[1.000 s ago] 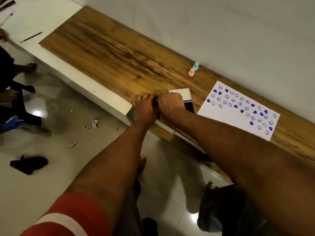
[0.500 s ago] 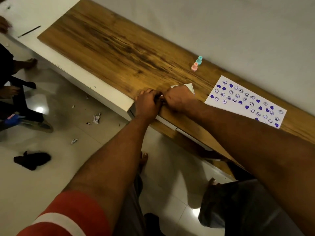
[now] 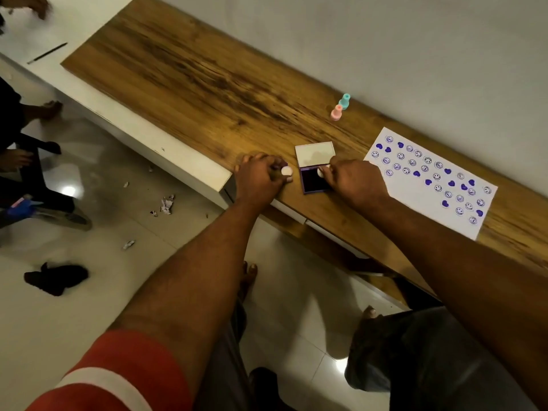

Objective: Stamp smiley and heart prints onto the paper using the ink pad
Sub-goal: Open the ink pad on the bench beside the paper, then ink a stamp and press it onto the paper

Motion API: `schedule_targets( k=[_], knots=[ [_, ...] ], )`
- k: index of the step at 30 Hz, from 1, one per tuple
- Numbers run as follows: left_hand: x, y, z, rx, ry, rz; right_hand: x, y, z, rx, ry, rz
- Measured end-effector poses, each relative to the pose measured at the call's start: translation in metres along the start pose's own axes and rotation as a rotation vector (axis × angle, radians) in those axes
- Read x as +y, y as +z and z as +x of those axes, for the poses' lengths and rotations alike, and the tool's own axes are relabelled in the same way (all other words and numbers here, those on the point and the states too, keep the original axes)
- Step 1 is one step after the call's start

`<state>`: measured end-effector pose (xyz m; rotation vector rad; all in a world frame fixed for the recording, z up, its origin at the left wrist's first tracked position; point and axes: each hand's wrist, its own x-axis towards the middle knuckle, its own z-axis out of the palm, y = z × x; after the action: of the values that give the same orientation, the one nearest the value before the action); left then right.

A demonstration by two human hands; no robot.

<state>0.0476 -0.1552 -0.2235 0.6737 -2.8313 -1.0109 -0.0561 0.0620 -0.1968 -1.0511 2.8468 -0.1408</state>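
Note:
An open purple ink pad (image 3: 311, 180) with its pale lid (image 3: 315, 153) raised lies on the wooden table's front edge. My right hand (image 3: 354, 179) presses a small white stamp (image 3: 320, 172) onto the pad's dark surface. Left of the pad, my left hand (image 3: 259, 178) is closed on another small stamp (image 3: 286, 171) whose round white end shows. The white paper (image 3: 427, 209), right of the pad, carries several purple smiley and heart prints.
A pink stamp (image 3: 336, 112) and a teal stamp (image 3: 345, 101) stand near the wall behind the pad. The wooden table (image 3: 192, 81) runs along the wall. Another person's legs (image 3: 35, 179), paper scraps and a dark cloth (image 3: 56, 278) are on the floor.
My two hands, pressed together in front of the ink pad before, have parted: the left stays at the table edge with one stamp, the right now holds a stamp on the pad.

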Motion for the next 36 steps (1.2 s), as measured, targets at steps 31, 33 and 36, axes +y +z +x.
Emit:
schedule_targets(
  k=[31,33,36],
  knots=[
    [0.015,0.037,-0.007,0.026,0.109,0.085,-0.055,-0.001,0.007,-0.21,-0.103,-0.454],
    [0.016,0.036,-0.008,0.0,0.098,0.088,-0.055,0.0,0.007,-0.246,-0.07,-0.428],
    [0.015,0.037,-0.007,-0.003,0.097,0.099,-0.055,0.001,0.006,-0.246,-0.066,-0.417]
  ],
)
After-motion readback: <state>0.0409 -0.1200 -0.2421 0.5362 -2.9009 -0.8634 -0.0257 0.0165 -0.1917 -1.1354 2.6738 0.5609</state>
